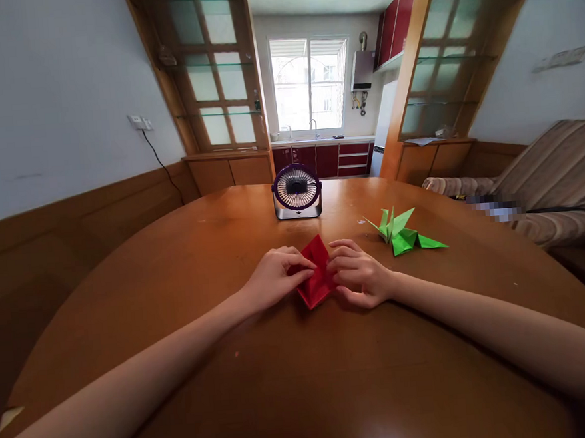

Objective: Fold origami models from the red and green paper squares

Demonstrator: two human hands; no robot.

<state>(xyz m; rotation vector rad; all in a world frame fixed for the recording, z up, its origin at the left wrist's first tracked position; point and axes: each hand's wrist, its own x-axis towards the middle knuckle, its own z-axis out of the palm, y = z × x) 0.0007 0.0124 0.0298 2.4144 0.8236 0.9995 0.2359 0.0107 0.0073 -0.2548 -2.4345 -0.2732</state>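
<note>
A diamond-shaped piece of folded red paper (320,284) is lying on the brown wooden worktop (166,281), directly between both hands, its long axis running away from the person. The grip of the left hand (274,275) is pinching its left side; the right hand (365,275) is touching the right edge, whether grasping I cannot tell.

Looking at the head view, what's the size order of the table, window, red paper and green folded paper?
1. Table
2. Window
Unranked: red paper and green folded paper look too close, and fingers partly hide the former.
</note>
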